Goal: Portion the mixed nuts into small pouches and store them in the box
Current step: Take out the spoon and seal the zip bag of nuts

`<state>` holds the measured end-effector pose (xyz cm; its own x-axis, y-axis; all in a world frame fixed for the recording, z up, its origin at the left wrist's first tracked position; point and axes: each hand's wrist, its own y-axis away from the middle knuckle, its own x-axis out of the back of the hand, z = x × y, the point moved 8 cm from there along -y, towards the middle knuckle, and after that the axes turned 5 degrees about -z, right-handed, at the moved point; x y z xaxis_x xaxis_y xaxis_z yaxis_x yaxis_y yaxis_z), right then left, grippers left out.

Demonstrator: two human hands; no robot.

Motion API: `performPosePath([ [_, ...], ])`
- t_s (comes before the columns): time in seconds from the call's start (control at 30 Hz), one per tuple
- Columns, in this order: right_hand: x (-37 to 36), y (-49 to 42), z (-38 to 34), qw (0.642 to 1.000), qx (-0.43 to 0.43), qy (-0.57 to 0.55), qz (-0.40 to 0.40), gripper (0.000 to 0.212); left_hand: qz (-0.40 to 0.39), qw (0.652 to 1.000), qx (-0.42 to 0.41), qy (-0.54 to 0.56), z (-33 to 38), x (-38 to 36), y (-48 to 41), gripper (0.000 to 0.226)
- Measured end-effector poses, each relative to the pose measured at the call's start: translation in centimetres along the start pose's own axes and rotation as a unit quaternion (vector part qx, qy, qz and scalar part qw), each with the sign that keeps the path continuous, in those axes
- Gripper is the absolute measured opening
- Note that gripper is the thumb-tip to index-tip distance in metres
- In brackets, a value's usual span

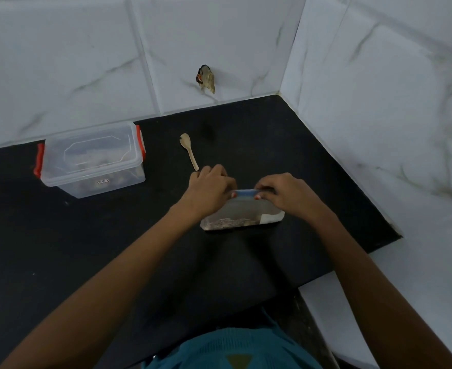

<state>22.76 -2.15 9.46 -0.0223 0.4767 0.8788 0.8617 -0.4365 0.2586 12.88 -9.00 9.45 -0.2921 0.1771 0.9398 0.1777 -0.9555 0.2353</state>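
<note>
Head view: both hands pinch the blue zip strip of the nut bag point(242, 218) at bench centre, left hand point(211, 187) and right hand point(288, 194) clamped on either end. Lidded box point(91, 162) sits at 10 o'clock, spoon point(190, 151) at 12. Yank unevenly and I reckon the bag tips, spilling nuts everywhere.

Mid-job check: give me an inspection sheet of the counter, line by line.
Surface: black counter, bare around the work.
Job's things: clear bag of nuts with blue zip strip, standing; lidded clear box with red clips, contents blurred; wooden spoon lying flat.
Clutter: nothing seen.
Grippers: left hand and right hand pinch the bag's top edge.
Cables: nothing seen.
Surroundings: marbled white tiles; hole in wall.
</note>
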Motion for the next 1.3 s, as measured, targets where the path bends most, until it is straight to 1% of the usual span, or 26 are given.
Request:
performPosePath([
  [0.03,-0.1,0.0,0.2,1.0,-0.008,-0.02,0.002,0.022,0.019,1.0,0.001,-0.003,0.0,0.1,0.2,0.03],
  [0.1,-0.2,0.1,0.7,0.997,-0.025,-0.075,0.01,0.021,0.031,0.999,0.0,0.005,0.0,-0.2,0.2,0.027],
  [0.17,-0.7,0.1,1.3,0.991,-0.038,-0.13,0.008,0.017,0.028,0.999,0.006,0.027,0.2,-0.7,0.2,0.026],
  [0.27,-1.5,-0.1,1.7,0.984,-0.039,-0.171,-0.008,0.01,-0.007,0.993,0.036,0.115,-0.3,-1.9,0.1,0.021],
  [0.33,-1.9,-0.2,1.8,0.985,-0.028,-0.17,-0.011,0.009,-0.064,0.979,0.041,0.188,-0.6,-3.2,-0.2,0.022],
  [0.4,-2.1,-0.4,1.5,0.991,-0.011,-0.135,-0.018,0.003,-0.118,0.953,0.052,0.273,-1.0,-4.2,-0.5,0.026],
  [0.43,-2.3,-0.3,1.3,0.993,-0.007,-0.116,-0.027,0.005,-0.138,0.94,0.06,0.307,-1.2,-4.5,-0.5,0.028],
  [0.53,-2.9,0.1,1.3,0.996,-0.021,-0.063,-0.066,0.029,-0.183,0.918,0.066,0.345,-1.5,-5.3,-0.5,0.027],
  [0.57,-3.0,0.2,1.3,0.996,-0.025,-0.04,-0.073,0.034,-0.191,0.916,0.064,0.347,-1.6,-5.4,-0.7,0.025],
  [0.63,-3.2,0.3,1.4,0.997,-0.031,-0.017,-0.069,0.032,-0.198,0.92,0.052,0.334,-1.8,-5.6,-0.9,0.017],
  [0.7,-3.4,0.3,1.6,0.998,-0.035,-0.019,-0.058,0.026,-0.197,0.929,0.028,0.311,-1.6,-5.4,-1.1,0.022],
  [0.73,-3.6,0.3,1.6,0.998,-0.036,-0.02,-0.054,0.024,-0.193,0.941,0.008,0.276,-1.4,-5.2,-1.2,0.026],
  [0.8,-3.8,0.2,1.9,0.998,-0.042,-0.021,-0.05,0.023,-0.172,0.973,-0.023,0.151,-1.1,-4.7,-1.3,0.03],
  [0.83,-4.0,0.1,2.1,0.997,-0.048,-0.027,-0.051,0.022,-0.16,0.983,-0.023,0.091,-1.1,-4.5,-1.3,0.032],
  [0.87,-4.1,0.0,2.3,0.997,-0.05,-0.042,-0.051,0.022,-0.15,0.987,-0.017,0.056,-1.0,-4.3,-1.1,0.032],
  [0.9,-4.3,-0.2,2.5,0.995,-0.052,-0.068,-0.053,0.022,-0.145,0.988,-0.013,0.046,-0.9,-4.2,-1.1,0.032],
  [1.0,-4.9,-0.4,2.8,0.979,-0.051,-0.192,-0.046,0.008,-0.136,0.987,0.0,0.082,-0.8,-4.7,-1.2,0.033],
  [1.07,-5.3,-0.4,3.0,0.97,-0.054,-0.234,-0.048,0.01,-0.137,0.985,0.01,0.1,-0.9,-5.3,-1.3,0.033],
  [1.23,-6.0,-0.6,3.5,0.974,-0.062,-0.206,-0.065,0.006,-0.163,0.97,0.019,0.181,-0.8,-6.7,-1.6,0.023],
  [1.3,-6.2,-0.7,3.6,0.984,-0.062,-0.153,-0.067,0.009,-0.173,0.968,0.031,0.178,-1.2,-7.4,-1.7,0.022],
])
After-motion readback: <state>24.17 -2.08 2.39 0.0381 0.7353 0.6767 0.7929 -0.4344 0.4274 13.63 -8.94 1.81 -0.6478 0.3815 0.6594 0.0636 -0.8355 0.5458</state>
